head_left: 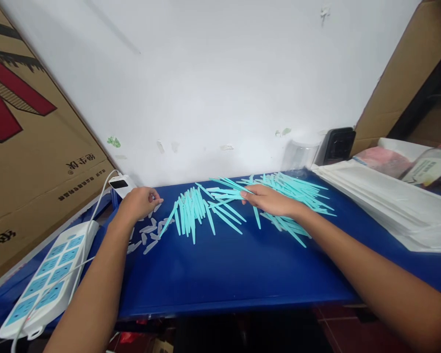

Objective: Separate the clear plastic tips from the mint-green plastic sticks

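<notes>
My right hand is closed around several slim, tapered turquoise sticks, which point left from the fingers. Under and behind it spreads a loose pile of turquoise sticks. Left of centre lies a second bunch of turquoise sticks, roughly side by side, with a few strays to its right. At the left, my left hand has its thumb and fingertips pinched together; whatever is between them is too small to make out. Just below it, small translucent plastic pieces lie scattered on the blue table cover.
A white power strip with cables lies at the left, beside a large cardboard box. Stacked white sheets, a clear container and a black device stand to the right. A white wall closes off the back.
</notes>
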`<state>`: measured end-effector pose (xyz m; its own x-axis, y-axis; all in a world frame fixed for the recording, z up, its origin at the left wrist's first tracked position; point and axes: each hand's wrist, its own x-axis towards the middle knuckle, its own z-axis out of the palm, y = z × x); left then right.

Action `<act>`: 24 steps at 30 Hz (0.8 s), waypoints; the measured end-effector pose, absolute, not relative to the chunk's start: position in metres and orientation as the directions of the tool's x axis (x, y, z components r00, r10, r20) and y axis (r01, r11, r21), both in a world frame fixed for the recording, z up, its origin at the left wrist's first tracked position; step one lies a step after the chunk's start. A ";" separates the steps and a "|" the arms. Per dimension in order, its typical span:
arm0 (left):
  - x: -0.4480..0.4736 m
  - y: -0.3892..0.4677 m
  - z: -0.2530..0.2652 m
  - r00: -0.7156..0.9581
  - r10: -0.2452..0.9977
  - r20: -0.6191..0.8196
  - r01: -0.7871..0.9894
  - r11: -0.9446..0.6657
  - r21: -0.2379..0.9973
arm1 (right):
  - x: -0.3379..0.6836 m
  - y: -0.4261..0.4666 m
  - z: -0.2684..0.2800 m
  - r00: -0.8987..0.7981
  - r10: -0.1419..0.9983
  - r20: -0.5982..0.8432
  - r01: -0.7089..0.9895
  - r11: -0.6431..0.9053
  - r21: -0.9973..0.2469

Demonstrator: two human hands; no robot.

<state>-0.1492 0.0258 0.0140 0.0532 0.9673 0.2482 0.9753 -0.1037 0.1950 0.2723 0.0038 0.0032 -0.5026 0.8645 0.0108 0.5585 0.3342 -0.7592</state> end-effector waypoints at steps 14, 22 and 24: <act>-0.144 0.023 0.012 0.344 0.910 -0.230 0.854 -0.203 0.478 | 0.273 0.005 -0.001 -0.532 0.847 0.007 0.561 0.359 -0.746; -0.139 0.016 0.016 0.365 0.876 -0.316 0.838 -0.160 0.522 | 0.273 0.004 -0.001 -0.533 0.846 -0.004 0.581 0.362 -0.729; -0.139 0.013 0.019 0.350 0.882 -0.315 0.834 -0.140 0.534 | 0.273 0.004 0.000 -0.528 0.849 -0.007 0.582 0.356 -0.732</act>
<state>-0.1390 0.0134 0.0193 0.3500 0.8821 -0.3153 0.8339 -0.1400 0.5339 0.2733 0.0039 -0.0003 -0.5284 0.8490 -0.0070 0.5815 0.3559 -0.7316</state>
